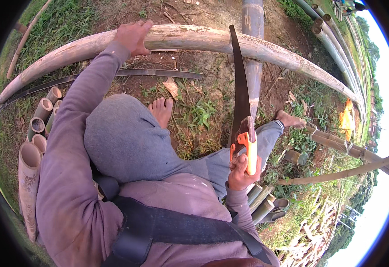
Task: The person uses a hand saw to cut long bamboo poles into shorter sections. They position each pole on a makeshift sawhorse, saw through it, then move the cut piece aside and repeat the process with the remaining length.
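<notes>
A long pale bamboo pole lies crosswise in front of me, bowed by the lens. My left hand grips it left of the middle, fingers over the top and thumb on the near side. In my right hand is a handsaw, held by its orange handle. Its dark blade points away from me, and the tip overlaps the pole right of the middle; whether the teeth touch it I cannot tell. Beneath the pole, a thicker grey bamboo pole runs away from me.
Cut bamboo tubes stand at my left, and more short pieces lie by my right arm. A dark thin strip rests on the ground. Several poles lie far right. Bamboo lengths and scraps lie nearer right.
</notes>
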{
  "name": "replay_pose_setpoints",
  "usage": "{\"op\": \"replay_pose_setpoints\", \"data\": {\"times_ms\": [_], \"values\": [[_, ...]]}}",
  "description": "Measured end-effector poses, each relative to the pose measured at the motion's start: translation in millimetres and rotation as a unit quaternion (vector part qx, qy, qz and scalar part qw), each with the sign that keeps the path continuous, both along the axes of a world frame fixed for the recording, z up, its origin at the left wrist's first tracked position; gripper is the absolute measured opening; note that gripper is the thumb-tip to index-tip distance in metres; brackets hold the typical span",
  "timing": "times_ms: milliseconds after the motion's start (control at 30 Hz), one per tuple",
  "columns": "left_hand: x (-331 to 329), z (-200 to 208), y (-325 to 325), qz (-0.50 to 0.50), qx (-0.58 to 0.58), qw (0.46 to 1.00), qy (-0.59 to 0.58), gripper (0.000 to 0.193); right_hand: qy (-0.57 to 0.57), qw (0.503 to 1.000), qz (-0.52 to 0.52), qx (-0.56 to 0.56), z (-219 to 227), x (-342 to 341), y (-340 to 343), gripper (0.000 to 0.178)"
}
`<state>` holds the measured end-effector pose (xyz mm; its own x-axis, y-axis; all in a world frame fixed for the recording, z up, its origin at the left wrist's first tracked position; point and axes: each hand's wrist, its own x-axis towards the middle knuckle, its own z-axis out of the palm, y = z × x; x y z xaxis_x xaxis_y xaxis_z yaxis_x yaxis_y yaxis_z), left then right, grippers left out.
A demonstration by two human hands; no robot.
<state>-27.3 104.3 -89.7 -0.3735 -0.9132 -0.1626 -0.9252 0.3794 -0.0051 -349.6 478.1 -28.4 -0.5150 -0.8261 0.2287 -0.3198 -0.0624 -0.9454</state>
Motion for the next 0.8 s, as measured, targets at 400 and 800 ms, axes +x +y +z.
{"op": "replay_pose_setpoints", "data": {"times_ms": [400, 800], "values": [[-4.1, 4.2, -0.8, 0.009, -0.007, 1.000, -0.008, 0.106, -0.073, 0.997, 0.003, 0.012, -7.7, -7.6, -114.5, 0.019], [-16.2, 8.4, -1.1, 0.007, 0.008, 1.000, -0.015, 0.104, 0.038, 0.999, 0.019, -0.012, -24.3, -23.8, -221.4, 0.019]]}}
